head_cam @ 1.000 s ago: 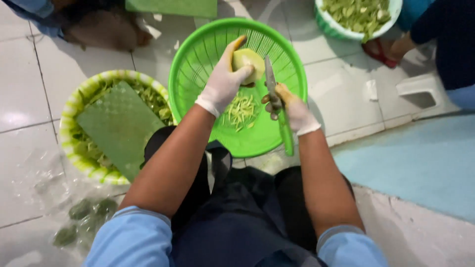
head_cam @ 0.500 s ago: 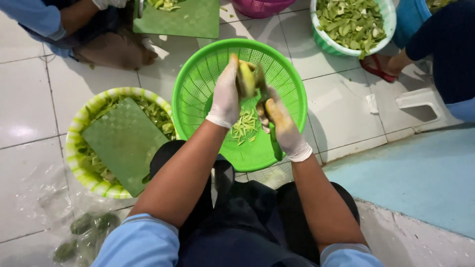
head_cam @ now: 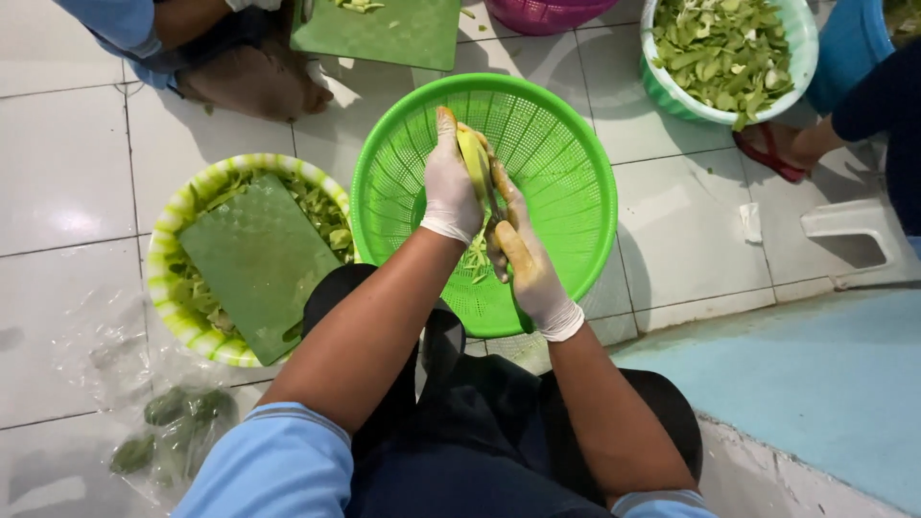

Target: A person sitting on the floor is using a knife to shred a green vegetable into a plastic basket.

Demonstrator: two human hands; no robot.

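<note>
Gripped upright in gloved left hand (head_cam: 451,187): peeled yellow-green fruit (head_cam: 473,158), likely firm, wet, slippery; right hand (head_cam: 523,259) clasps knife beside it, above green basket (head_cam: 576,163).

A green cutting board (head_cam: 261,264) is laid across a yellow-green basket (head_cam: 171,225) of peelings. A white-green basket (head_cam: 726,107) of cut pieces is set well apart.

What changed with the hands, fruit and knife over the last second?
The right hand brought the knife from beside the fruit up against it. The left hand turned the fruit from flat side up to edge on. Both hands keep their grips, above the green basket. The cutting board is unmoved.
</note>
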